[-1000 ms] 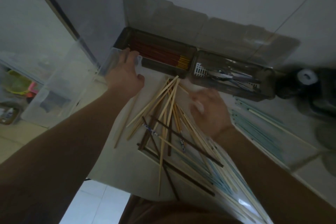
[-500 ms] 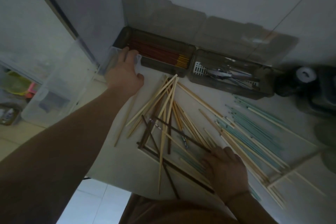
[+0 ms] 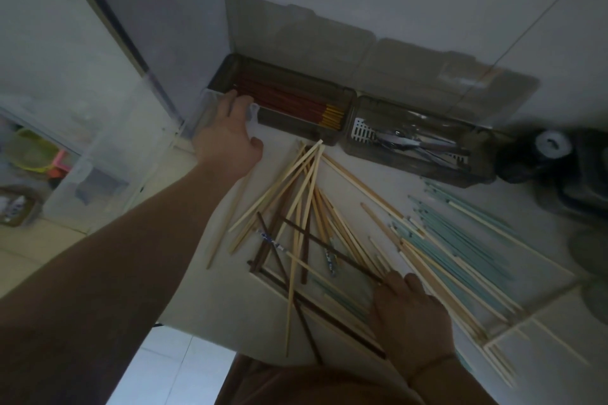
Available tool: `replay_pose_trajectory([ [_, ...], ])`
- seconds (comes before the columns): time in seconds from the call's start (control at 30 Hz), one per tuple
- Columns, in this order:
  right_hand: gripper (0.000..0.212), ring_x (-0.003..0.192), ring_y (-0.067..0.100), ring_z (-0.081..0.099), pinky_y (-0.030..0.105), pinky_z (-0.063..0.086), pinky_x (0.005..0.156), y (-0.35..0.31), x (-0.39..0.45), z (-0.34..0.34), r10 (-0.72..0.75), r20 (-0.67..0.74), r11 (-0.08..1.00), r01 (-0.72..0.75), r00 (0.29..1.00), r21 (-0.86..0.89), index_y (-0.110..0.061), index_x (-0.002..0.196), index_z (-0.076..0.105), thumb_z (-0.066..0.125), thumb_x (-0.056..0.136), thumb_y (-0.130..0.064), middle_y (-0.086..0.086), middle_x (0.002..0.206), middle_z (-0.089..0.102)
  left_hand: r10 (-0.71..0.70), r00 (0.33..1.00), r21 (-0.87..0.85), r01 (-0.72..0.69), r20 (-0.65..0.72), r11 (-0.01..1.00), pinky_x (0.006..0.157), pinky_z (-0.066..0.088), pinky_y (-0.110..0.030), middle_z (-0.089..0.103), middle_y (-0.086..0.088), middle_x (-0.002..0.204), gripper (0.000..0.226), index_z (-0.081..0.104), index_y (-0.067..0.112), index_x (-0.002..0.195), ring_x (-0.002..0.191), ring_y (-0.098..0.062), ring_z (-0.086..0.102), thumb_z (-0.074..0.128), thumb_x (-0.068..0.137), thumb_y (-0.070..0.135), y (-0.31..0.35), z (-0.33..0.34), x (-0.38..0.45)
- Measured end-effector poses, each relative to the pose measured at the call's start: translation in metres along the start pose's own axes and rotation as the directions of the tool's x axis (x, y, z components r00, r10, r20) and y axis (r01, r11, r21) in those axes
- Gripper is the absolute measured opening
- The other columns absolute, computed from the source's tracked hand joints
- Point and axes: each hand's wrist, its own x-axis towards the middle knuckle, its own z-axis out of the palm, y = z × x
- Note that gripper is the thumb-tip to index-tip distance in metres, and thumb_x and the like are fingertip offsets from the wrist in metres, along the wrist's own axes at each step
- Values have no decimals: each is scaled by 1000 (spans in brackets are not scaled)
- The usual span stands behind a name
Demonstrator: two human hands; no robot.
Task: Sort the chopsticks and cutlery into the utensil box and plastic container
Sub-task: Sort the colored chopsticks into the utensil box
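While my left hand grips the clear plastic container so it won't slide, the utensil box sits just right, and my right hand presses flat, holding nothing, on loose chopsticks.

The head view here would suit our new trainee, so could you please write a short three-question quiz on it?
1. True or false: the red chopsticks lie inside the left utensil box.
2. Which hand rests on the loose chopstick pile? A) left hand B) right hand C) neither
3. Fill in: the metal cutlery lies in the ______ box.

Key
1. True; their yellow ends point toward the right box.
2. B; the left hand sits at the clear container beside the left box.
3. Right.
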Motion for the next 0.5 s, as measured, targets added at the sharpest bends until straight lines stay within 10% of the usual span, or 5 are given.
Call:
replay_pose_trajectory([
  [0.17, 38, 44, 21, 55, 27, 35, 31, 30, 1, -27, -40, 113, 997, 32, 993, 73, -19, 56, 56, 90, 40, -18, 1, 52, 53, -12, 1000, 1, 12, 11, 1000, 93, 50, -47, 26, 5, 155, 71, 33, 30, 141, 130, -24, 45, 62, 76, 34, 0, 0, 1],
  [0.3, 23, 58, 15, 59, 31, 44, 54, 64, 26, -68, -36, 287, 955, -51, 957, 292, -34, 80, 44, 60, 90, -20, 1, 66, 62, -9, 1000, 5, 9, 15, 1000, 91, 51, -48, 26, 6, 155, 70, 33, 31, 141, 128, -25, 46, 62, 77, 34, 0, 0, 0],
  [0.5, 26, 81, -5, 50, 10, 36, 66, 64, 99, -105, -59, -6, 794, 50, 998, 606, -27, 84, 51, 47, 94, -3, -14, 86, 56, 23, 1000, -15, -23, -18, 1000, 90, 51, -48, 29, 3, 153, 70, 35, 29, 139, 128, -26, 46, 62, 75, 32, -1, 0, 0],
])
